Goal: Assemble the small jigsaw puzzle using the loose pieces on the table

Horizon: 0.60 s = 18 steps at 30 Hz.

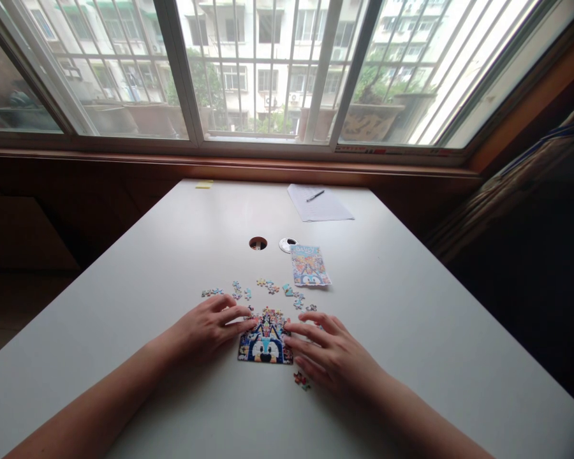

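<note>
A partly joined jigsaw puzzle (266,341) lies flat on the white table, a blue cartoon dog face at its near edge and an uneven far edge. My left hand (213,324) rests at its left side, fingers stretched out with the tips on the puzzle's upper left. From the other side, my right hand (324,347) reaches in with spread fingers, tips touching the right edge. Neither hand grips anything that I can see. Below the right hand lies a small cluster of loose puzzle pieces (301,381). More loose pieces (270,287) are scattered in an arc beyond the puzzle.
Behind the pieces lies a printed reference picture (310,265), partly over a round metal ring (287,245). Left of that is a cable hole (258,243). Paper sheets (318,207) with a pen (315,196) and a yellow sticky note (204,185) lie near the window.
</note>
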Tool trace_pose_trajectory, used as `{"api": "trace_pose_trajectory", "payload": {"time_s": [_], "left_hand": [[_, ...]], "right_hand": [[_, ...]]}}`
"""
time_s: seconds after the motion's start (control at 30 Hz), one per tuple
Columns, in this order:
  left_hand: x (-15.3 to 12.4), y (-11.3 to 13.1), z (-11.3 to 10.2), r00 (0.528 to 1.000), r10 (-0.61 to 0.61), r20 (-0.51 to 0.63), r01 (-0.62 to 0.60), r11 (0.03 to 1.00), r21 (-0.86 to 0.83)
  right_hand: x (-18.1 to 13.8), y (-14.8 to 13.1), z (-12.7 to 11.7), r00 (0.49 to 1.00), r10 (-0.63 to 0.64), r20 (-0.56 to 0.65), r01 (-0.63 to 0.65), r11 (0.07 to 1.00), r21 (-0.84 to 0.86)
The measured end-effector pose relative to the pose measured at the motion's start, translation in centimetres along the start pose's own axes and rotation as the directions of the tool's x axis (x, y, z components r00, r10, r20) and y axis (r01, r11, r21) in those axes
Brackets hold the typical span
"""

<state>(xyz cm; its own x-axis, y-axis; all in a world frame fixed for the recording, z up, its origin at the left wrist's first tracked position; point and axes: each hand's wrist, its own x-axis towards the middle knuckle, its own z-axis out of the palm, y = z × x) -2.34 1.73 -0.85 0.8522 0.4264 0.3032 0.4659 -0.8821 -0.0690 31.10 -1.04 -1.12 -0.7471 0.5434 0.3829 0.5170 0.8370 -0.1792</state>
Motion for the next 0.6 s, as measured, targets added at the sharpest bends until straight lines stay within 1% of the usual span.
{"api": "trace_pose_trajectory", "payload": {"time_s": [0.2, 0.37, 0.6], "left_hand": [[0.19, 0.04, 0.07, 0.999, 0.015, -0.029, -0.016, 1.000, -0.016], [0.25, 0.10, 0.02, 1.000, 0.001, -0.015, -0.002, 1.000, -0.031], [0.28, 0.17, -0.10, 1.000, -0.003, 0.005, 0.003, 0.999, -0.036]], "right_hand": [[0.06, -0.07, -0.17, 1.000, 0.007, 0.015, -0.007, 1.000, -0.004], [0.27, -0.29, -0.49, 1.000, 0.000, 0.003, 0.000, 1.000, 0.001], [0.28, -0.24, -0.46, 1.000, 0.002, 0.018, -0.002, 1.000, -0.009]]}}
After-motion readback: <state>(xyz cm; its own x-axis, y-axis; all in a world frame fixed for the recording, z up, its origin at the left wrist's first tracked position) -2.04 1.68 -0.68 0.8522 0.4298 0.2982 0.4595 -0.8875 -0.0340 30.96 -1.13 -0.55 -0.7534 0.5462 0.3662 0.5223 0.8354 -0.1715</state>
